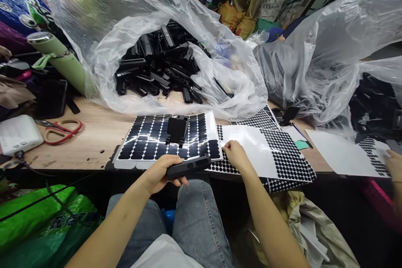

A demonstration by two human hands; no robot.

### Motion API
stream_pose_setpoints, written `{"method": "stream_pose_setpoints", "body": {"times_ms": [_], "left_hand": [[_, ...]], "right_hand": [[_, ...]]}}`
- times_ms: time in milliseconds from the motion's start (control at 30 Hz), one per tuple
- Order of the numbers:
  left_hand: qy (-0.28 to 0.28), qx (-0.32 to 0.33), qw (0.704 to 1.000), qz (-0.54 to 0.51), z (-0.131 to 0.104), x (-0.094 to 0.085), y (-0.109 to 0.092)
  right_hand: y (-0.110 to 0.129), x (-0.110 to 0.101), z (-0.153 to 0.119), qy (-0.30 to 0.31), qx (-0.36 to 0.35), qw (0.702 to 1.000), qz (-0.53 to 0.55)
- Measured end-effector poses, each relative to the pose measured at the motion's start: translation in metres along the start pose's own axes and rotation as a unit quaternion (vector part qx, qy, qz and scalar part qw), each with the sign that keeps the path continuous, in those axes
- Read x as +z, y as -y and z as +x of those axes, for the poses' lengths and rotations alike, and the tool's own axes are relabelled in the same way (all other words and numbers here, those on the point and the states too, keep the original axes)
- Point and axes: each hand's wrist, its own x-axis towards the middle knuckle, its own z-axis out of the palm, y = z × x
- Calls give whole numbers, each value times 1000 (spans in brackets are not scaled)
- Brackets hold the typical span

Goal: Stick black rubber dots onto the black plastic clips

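My left hand [165, 171] grips a long black plastic part [190, 167] with a woven-look pattern, held above my lap at the table's front edge. My right hand [237, 155] is closed in a pinch at the right edge of a sheet of large black stickers [147, 138]; whatever sits between its fingertips is too small to make out. Beneath that hand lies a sheet of small round black stickers [285, 155], partly bare white. On the large-sticker sheet rests a black part like a phone holder [177, 129].
A clear plastic bag [119, 37] full of black parts [160, 63] stands behind the sheets. Red-handled scissors [63, 131], a white power bank [20, 135], a phone [52, 98] and a green bottle [63, 60] are left. Another person's hand [394, 161] works at far right.
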Motion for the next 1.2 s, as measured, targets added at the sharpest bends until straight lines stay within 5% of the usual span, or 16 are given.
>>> {"method": "stream_pose_setpoints", "body": {"times_ms": [167, 333, 767, 867, 933, 1000, 1067, 1167, 1200], "left_hand": [[-16, -17, 1000, -9, 3, 3, -1], [-8, 4, 1000, -27, 3, 11, -1], [-7, 22, 1000, -15, -2, 18, -2], [-62, 69, 996, -8, -8, 16, -4], [-164, 163, 973, 20, -23, 8, -11], [-333, 291, 891, 105, -52, -6, -25], [-540, 380, 717, 223, -97, -24, -43], [-794, 324, 413, 307, -185, -51, -60], [-841, 272, 360, 297, -216, -58, -61]], "right_hand": [[41, -14, -51, 38, -55, 982, 178], [79, 3, -83, 65, -130, 966, 212], [82, 23, -89, -1, -143, 974, 175], [81, 31, -85, -73, -157, 969, 175], [79, 37, -83, -114, -166, 960, 193], [78, 42, -83, -120, -162, 956, 215], [79, 47, -85, -95, -155, 957, 228], [84, 56, -91, -36, -161, 959, 230], [86, 58, -95, -18, -164, 959, 231]]}}
